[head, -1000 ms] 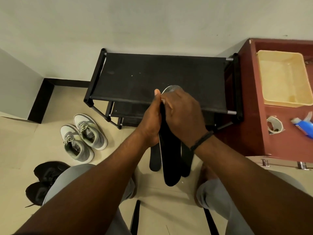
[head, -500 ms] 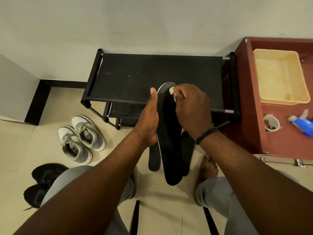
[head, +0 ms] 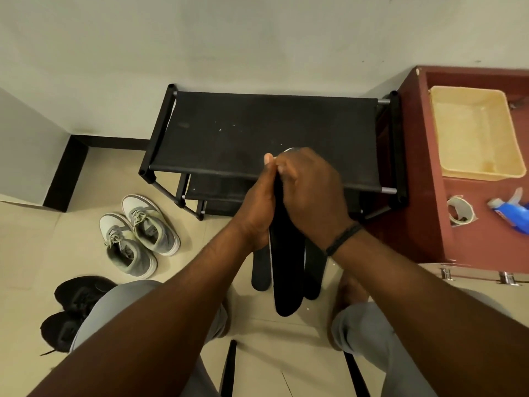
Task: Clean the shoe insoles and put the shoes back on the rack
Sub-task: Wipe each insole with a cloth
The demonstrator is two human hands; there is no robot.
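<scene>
My left hand (head: 257, 213) grips a long black insole (head: 286, 282) upright by its upper part, heel end hanging toward the floor. My right hand (head: 312, 193) is curled over the insole's toe end, hiding what its fingers pinch; a small white wad showed there half a second ago. Two more black insoles (head: 261, 273) (head: 313, 276) lie on the floor behind the held one. The black shoe rack (head: 272, 133) stands just beyond my hands, its top shelf bare. Grey sneakers (head: 137, 233) and black shoes (head: 71, 308) sit on the floor at left.
A red-brown cabinet (head: 429, 196) stands right of the rack, bearing a cream tray (head: 435, 124), a tape roll (head: 459, 210) and a blue spray bottle (head: 512, 213). My knees in grey trousers frame the floor below. The wall is close behind the rack.
My right hand slid down the insole's face, showing a small white wad in its fingers, then moved back up over the toe end. My left hand kept its grip.
</scene>
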